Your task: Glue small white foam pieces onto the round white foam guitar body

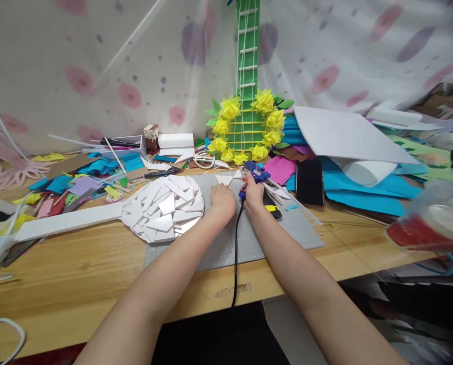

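Observation:
My right hand [254, 192] is wrapped round a blue hot glue gun [257, 172], whose black cord runs down over the table edge. Beside it, my left hand [222, 200] is closed, with its fingertips at a small white board piece [224, 179] above the grey cutting mat [218, 257]. Left of that hand lies a white banjo-shaped cutout [74, 221], its round body [163, 209] covered in overlapping white chips. A black and yellow tool [272, 209] rests partly hidden beside my right wrist.
Behind my hands stands a green paper guitar [247, 76] ringed with yellow flowers. A black phone [310, 182], blue paper [363, 190] and a white sheet [348, 133] lie to the right. A plastic cup [431, 218] sits near the right edge. Coloured scraps [83, 185] clutter the left.

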Demonstrator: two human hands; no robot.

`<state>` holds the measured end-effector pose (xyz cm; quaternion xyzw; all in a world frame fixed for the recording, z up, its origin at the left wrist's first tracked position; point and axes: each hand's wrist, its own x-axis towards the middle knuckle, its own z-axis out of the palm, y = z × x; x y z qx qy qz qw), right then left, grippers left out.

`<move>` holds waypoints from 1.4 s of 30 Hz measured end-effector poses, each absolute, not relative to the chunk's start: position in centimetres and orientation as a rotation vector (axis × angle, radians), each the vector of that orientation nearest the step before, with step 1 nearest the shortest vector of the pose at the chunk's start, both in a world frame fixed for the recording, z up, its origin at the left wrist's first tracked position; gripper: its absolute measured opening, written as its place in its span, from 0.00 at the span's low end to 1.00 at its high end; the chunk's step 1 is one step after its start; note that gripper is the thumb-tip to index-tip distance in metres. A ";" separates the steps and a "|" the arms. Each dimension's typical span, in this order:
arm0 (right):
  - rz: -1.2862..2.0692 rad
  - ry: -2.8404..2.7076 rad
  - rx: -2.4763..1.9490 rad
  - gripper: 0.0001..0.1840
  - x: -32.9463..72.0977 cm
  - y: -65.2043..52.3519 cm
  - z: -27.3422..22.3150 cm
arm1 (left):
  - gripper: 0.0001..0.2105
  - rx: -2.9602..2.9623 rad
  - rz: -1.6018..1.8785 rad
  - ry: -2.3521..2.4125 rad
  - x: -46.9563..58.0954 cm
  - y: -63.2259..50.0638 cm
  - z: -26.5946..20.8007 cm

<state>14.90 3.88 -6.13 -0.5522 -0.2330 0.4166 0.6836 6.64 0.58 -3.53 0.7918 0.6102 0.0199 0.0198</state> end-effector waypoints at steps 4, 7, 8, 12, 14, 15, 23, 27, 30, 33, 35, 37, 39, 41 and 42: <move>0.914 -0.507 -1.240 0.16 15.1 4.0 -6.1 | 0.16 2.510 0.242 1.962 7.6 2.6 -3.0; 0.860 -0.440 -1.209 0.14 15.6 4.2 -5.8 | 0.18 2.534 0.425 1.854 8.3 5.1 -3.4; 0.841 -0.425 -1.195 0.13 15.7 4.2 -5.6 | 0.18 2.531 0.429 1.809 8.6 5.8 -3.6; 0.833 -0.438 -1.152 0.12 15.9 4.3 -5.4 | 0.14 2.500 0.367 1.704 9.1 6.9 -4.8; 0.843 -0.452 -1.158 0.13 15.9 4.3 -5.4 | 0.12 2.494 0.382 1.713 9.1 6.7 -5.0; 0.842 -0.455 -1.162 0.14 15.9 4.3 -5.5 | 0.12 2.477 0.428 1.719 9.0 6.6 -5.0; 0.818 -0.498 -1.166 0.16 15.5 4.0 -5.3 | 0.10 1.460 1.449 1.452 6.5 5.4 -3.0; 0.870 -0.532 -1.136 0.18 15.1 3.9 -5.3 | 0.06 0.892 1.375 1.170 3.5 2.6 -2.4; 1.000 -0.648 -1.089 0.18 14.7 3.6 -5.2 | 0.07 0.778 1.338 1.238 1.6 0.2 -2.8; 1.200 -0.839 -1.026 0.18 14.6 3.0 -4.8 | 0.03 0.733 1.330 1.140 1.0 -1.3 -2.8; 1.294 -0.907 -0.971 0.19 14.7 2.5 -4.3 | 0.05 0.687 1.335 0.992 1.0 -1.5 -2.1; 1.343 -0.925 -0.910 0.20 15.1 2.1 -3.6 | 0.09 0.636 1.356 0.907 0.9 -1.5 -1.2; 1.385 -0.948 -0.859 0.21 15.5 1.8 -3.1 | 0.09 0.610 1.409 0.864 0.2 -1.5 -0.5; 1.435 -0.994 -0.825 0.22 15.7 1.6 -2.8 | 0.06 0.628 1.466 0.820 -1.0 -1.5 -0.2; 1.462 -1.018 -0.812 0.22 15.7 1.5 -2.8 | 0.05 0.650 1.484 0.800 -1.7 -1.4 -0.4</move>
